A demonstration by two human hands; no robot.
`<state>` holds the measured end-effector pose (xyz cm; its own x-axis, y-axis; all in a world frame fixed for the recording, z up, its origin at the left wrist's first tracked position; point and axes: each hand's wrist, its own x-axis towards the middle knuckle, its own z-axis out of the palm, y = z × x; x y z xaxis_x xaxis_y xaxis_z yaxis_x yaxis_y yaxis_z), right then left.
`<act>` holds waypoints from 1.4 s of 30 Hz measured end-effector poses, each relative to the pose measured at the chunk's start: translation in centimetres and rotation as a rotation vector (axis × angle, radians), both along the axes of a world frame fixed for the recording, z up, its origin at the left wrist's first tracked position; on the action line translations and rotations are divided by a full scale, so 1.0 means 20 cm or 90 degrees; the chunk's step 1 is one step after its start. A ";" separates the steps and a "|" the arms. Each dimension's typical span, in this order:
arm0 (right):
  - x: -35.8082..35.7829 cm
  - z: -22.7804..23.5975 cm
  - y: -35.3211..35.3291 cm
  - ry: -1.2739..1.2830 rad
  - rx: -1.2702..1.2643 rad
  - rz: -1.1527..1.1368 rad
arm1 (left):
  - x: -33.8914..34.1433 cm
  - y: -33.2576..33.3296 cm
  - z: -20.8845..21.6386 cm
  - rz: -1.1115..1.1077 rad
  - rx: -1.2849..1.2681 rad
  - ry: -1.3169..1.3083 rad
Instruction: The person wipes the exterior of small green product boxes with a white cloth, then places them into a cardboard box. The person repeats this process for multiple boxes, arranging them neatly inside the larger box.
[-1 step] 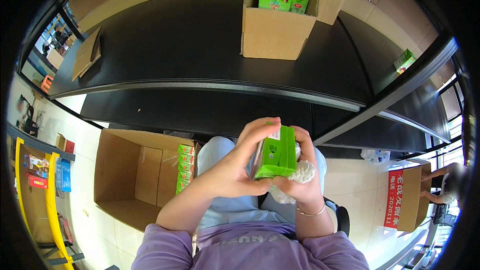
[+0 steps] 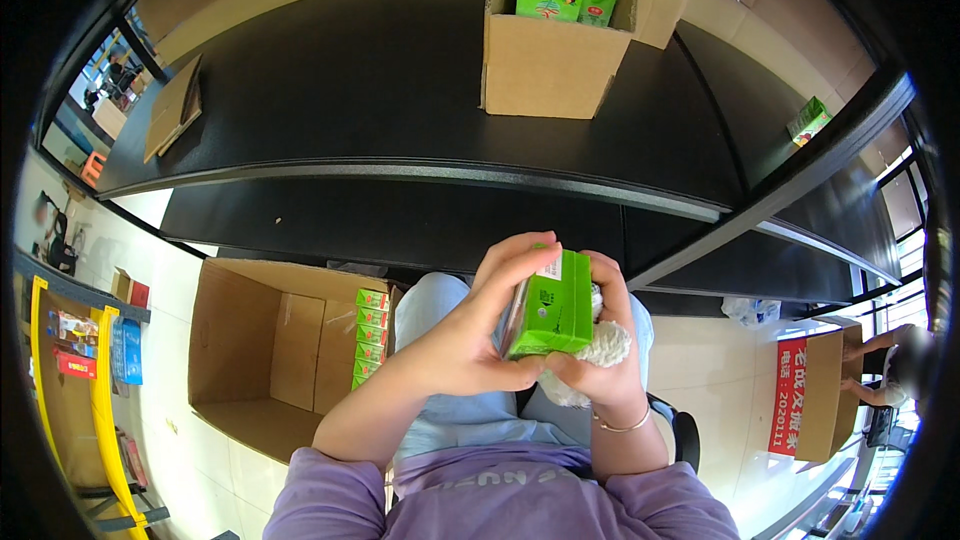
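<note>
My L hand is part-curled, thumb & fingers spread wide, gripping the left side of a glossy green rect. carton, crisp-edged and flat-faced. My R hand is bent round its right side, fingers curled, thumb at the lower edge, w/ a nubbly white cloth bunched against the carton. It's held tilted over my pale-blue trousers. Thin smooth bracelet on R wrist.

To my left, on shiny pale floor tiles, an open-top brown cardboard box, w/ small green-and-white cartons in a neat row along its right wall. Ahead, smooth black shelf w/ a tall brown cardboard box of boxy green packs, + flat folded brown cardboard far left.
</note>
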<state>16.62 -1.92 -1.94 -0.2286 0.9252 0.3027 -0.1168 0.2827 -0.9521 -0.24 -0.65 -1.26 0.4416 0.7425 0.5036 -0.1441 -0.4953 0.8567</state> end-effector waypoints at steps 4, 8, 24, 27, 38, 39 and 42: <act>-0.03 0.03 -0.01 0.085 -0.041 -0.057 | 0.01 -0.04 0.05 0.103 -0.005 0.017; -0.04 0.02 0.00 0.045 0.027 -0.134 | -0.02 -0.07 0.09 0.177 0.104 0.124; -0.05 -0.07 -0.01 -0.026 0.175 -0.198 | -0.05 -0.07 0.08 0.226 -0.049 0.054; -0.01 -0.04 -0.02 0.038 0.145 -0.169 | -0.10 -0.07 0.14 0.138 -0.046 0.091; 0.00 0.03 -0.02 -0.075 0.224 -0.032 | -0.21 -0.03 0.17 0.037 0.042 0.155; 0.00 0.04 -0.02 -0.096 0.233 -0.029 | -0.21 -0.03 0.16 0.037 0.047 0.149; 0.00 0.04 -0.02 -0.105 0.240 -0.038 | -0.22 -0.02 0.16 0.036 0.064 0.147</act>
<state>16.64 -2.36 -1.13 -0.2520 0.7693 0.5871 0.0558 0.6172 -0.7848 -4.55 -1.14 1.88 0.5123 0.7208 0.4669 0.0801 -0.5814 0.8096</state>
